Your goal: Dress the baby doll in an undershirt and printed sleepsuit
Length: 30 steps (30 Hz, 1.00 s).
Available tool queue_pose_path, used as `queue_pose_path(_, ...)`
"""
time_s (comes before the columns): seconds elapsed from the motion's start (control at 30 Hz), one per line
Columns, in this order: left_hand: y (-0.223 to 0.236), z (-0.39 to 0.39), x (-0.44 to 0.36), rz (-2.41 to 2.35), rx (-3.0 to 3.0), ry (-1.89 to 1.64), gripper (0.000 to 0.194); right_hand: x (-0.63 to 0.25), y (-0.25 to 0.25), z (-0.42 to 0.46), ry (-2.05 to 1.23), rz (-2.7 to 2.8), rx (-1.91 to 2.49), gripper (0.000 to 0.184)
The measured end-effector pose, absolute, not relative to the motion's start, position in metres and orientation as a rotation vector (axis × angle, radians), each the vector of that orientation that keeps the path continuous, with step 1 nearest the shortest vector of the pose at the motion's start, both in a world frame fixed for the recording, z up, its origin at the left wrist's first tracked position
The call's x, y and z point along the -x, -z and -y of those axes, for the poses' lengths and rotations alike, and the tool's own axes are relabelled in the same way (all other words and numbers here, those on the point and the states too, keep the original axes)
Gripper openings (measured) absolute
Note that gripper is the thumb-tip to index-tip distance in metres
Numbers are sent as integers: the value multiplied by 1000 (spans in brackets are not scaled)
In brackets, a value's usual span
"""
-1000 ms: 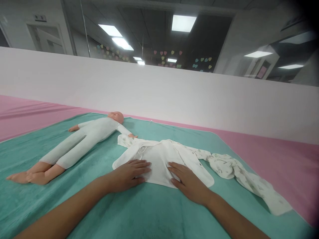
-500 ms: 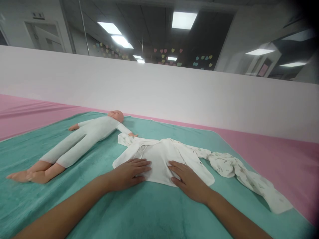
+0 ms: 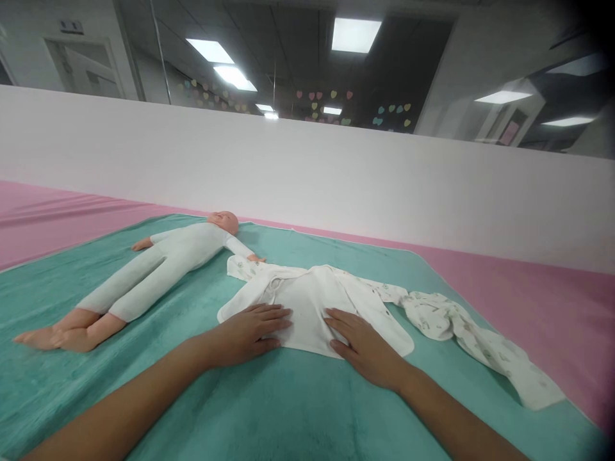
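Note:
A white baby top (image 3: pixel 307 298) lies spread open on a teal blanket (image 3: pixel 269 410), its plain inside facing up and its sleeves showing a small print. My left hand (image 3: pixel 250 333) rests flat on its near left part, fingers stretched out. On the near right part lies my right hand (image 3: pixel 358 342), also flat, with the fingers extended. Neither hand grips the cloth. To the left, a baby doll (image 3: pixel 177 256) in a pale bodysuit lies on its back, one of its hands touching or close to the top's left sleeve.
Crumpled printed baby trousers or a similar garment (image 3: pixel 461 326) lie to the right, beside the top's right sleeve. Beneath the blanket is a pink cover (image 3: pixel 519 301). A low white wall (image 3: pixel 307 173) runs along the back, with dark glass above it.

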<state>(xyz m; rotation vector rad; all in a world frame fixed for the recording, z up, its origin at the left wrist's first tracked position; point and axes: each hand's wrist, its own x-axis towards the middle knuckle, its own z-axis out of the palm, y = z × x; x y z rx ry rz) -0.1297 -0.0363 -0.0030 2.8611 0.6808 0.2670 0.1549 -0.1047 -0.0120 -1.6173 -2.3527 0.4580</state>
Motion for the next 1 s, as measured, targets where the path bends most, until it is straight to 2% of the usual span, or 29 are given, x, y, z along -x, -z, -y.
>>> queue_pose_path(1.0,3,36,130,-692,-2869,-242,43,-155,13,104,-434,2368,1608,53)
